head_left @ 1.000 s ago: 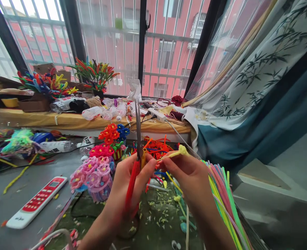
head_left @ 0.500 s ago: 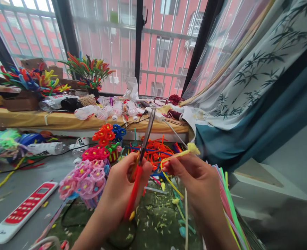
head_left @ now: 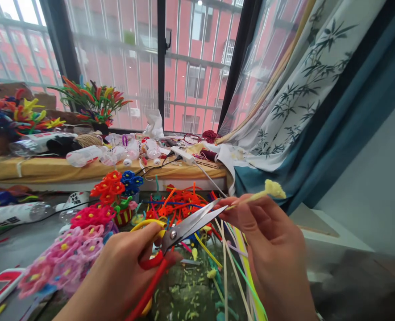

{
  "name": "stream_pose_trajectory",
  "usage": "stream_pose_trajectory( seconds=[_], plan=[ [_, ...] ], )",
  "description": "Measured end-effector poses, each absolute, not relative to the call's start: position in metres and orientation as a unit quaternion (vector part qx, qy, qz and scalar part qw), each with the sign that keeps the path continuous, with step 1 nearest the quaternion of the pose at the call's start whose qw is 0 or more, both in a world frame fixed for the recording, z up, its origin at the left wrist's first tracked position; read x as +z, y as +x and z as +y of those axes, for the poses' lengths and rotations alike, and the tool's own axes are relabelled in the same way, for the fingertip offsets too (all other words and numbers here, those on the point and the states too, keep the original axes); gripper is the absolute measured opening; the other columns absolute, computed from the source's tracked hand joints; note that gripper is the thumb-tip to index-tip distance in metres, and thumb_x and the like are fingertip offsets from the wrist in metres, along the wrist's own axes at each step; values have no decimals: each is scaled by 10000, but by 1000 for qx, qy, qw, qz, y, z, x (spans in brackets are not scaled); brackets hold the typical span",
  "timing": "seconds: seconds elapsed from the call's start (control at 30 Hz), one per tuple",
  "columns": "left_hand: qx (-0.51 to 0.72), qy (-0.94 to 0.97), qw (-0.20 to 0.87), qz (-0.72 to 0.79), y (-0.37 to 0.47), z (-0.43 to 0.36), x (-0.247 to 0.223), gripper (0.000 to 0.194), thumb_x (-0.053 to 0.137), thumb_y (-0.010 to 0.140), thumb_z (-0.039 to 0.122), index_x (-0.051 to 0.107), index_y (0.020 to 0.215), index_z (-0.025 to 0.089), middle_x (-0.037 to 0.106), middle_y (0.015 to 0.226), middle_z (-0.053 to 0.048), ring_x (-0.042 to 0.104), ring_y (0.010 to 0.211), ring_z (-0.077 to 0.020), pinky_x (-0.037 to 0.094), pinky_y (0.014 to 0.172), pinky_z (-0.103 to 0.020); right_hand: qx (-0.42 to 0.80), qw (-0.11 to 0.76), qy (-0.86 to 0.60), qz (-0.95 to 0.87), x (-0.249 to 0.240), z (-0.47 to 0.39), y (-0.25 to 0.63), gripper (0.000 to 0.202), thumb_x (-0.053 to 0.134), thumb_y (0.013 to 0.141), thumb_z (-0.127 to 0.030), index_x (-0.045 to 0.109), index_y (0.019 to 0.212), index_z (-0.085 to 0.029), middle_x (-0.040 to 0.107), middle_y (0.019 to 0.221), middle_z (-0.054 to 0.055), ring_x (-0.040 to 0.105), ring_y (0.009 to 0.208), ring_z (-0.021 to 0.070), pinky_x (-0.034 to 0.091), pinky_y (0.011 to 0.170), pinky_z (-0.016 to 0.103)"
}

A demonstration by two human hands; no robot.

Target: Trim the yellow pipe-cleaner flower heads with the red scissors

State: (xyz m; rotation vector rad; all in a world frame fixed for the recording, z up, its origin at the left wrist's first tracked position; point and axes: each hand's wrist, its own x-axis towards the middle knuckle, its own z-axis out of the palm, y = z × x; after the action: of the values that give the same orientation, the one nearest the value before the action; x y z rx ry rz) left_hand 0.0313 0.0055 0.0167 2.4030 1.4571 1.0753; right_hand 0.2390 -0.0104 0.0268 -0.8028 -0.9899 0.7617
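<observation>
Since the previous frame, the scissors (head_left: 173, 235) with red and yellow handles have swung from pointing up and away to pointing right, their steel blades parted and their tips at the thin end of the pale yellow fuzzy stem (head_left: 273, 189). The left hand (head_left: 123, 258) has its fingers curled around the handles; the right hand (head_left: 272, 245) pinches the stem between thumb and fingertips, its tufted head jutting past them. Beneath, pale yellow clippings (head_left: 184, 292) speckle the table (head_left: 11, 254), with pink fuzzy flowers (head_left: 65, 254) to the left of the scissors. Beyond lie red fuzzy flowers (head_left: 108, 187) beside blue ones, and a loose heap of orange-red fuzzy pieces (head_left: 180, 200). Farther back, clear plastic bottles (head_left: 83, 156) and a white power strip (head_left: 183, 155) rest on the cloth-covered sill (head_left: 50, 168), below the barred window (head_left: 117, 67).
</observation>
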Motion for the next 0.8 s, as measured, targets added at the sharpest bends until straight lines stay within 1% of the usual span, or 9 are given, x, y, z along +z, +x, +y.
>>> stream_pose_trajectory(
  seconds=[0.1, 0.27, 0.37, 0.43, 0.57, 0.67, 0.8],
  plan=[
    [358, 811, 64, 459, 30, 7, 14, 363, 690, 785, 441, 496, 574, 219, 381, 454, 110, 344, 399, -70, 238, 390, -168, 354, 737, -356, -452, 29, -13, 240, 144, 755, 843, -360, 701, 793, -237, 784, 832, 26, 770, 796, 214, 641, 724, 304],
    [360, 819, 80, 439, 31, 8, 9, 402, 720, 786, 451, 483, 568, 210, 400, 471, 112, 340, 417, -62, 253, 393, -155, 320, 733, -363, -478, 32, -15, 241, 135, 742, 852, -346, 708, 775, -240, 780, 761, 15, 757, 699, 193, 632, 667, 275],
    [366, 820, 69, 435, 32, 8, 7, 368, 724, 788, 435, 508, 593, 210, 407, 484, 114, 349, 424, -60, 258, 397, -151, 300, 731, -383, -479, 33, -15, 241, 136, 747, 843, -348, 712, 765, -242, 765, 708, 3, 743, 641, 174, 614, 606, 236],
    [372, 820, 54, 432, 32, 8, 6, 345, 721, 790, 409, 506, 604, 212, 401, 491, 116, 357, 424, -59, 258, 398, -149, 298, 733, -382, -478, 34, -16, 240, 130, 755, 834, -346, 714, 764, -244, 754, 682, -5, 738, 625, 168, 608, 595, 226],
    [370, 822, 30, 432, 29, 8, 0, 372, 719, 802, 410, 468, 609, 217, 360, 504, 122, 327, 429, -60, 245, 402, -154, 287, 733, -389, -478, 34, -17, 240, 144, 757, 825, -358, 711, 761, -237, 752, 681, 8, 738, 618, 187, 610, 582, 254],
    [364, 826, 10, 431, 27, 9, -3, 339, 707, 820, 402, 485, 642, 218, 337, 523, 125, 299, 447, -65, 240, 414, -157, 272, 730, -406, -478, 34, -19, 240, 155, 767, 810, -366, 707, 754, -234, 755, 690, 14, 741, 625, 193, 605, 574, 251],
    [374, 826, 8, 422, 29, 9, -3, 341, 717, 812, 380, 470, 641, 218, 311, 541, 125, 290, 462, -65, 239, 420, -151, 282, 734, -421, -451, 36, -22, 237, 158, 773, 800, -378, 707, 759, -240, 763, 723, 14, 747, 659, 199, 616, 611, 267]
  ],
)
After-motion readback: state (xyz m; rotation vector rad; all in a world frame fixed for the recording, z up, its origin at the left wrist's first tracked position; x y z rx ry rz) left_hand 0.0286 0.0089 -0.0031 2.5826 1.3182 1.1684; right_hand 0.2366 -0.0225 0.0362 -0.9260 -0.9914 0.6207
